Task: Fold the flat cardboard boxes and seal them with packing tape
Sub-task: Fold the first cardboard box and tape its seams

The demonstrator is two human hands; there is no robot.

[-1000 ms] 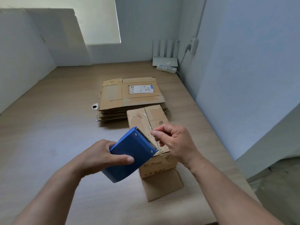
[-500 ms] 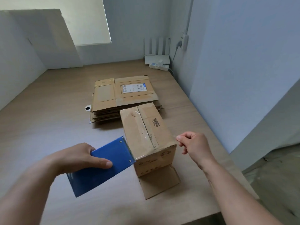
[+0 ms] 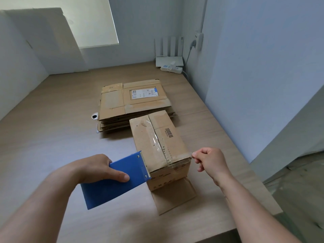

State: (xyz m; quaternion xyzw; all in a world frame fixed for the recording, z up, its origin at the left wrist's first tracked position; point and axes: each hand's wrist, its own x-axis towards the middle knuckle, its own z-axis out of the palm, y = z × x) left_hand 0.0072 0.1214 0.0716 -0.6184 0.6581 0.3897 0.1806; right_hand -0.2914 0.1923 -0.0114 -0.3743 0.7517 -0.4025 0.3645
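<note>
Box (image 3: 157, 146), folded, top seam taped: stands on table (image 3: 52, 137), just before stack of flat boxes (image 3: 133, 102). Left hand (image 3: 98, 169) grips blue tape dispenser (image 3: 115, 179) against box's near-left edge. Right hand (image 3: 208, 162) pinches tape end (image 3: 190, 154) at near-right corner.

Table (image 3: 43, 137): spans lower and centre frame.
Folded box (image 3: 157, 142): on table, centre-right; one flap (image 3: 175, 197) flat on table below it.
Stack of flat boxes (image 3: 133, 102): just behind the box, above it in frame.
Tape dispenser (image 3: 119, 178): in left hand (image 3: 98, 170), against box's near left edge.
Right hand (image 3: 208, 162): at near right corner, pinching tape (image 3: 175, 162).
Router (image 3: 169, 58), power strip (image 3: 171, 68): upper right, far table corner.
</note>
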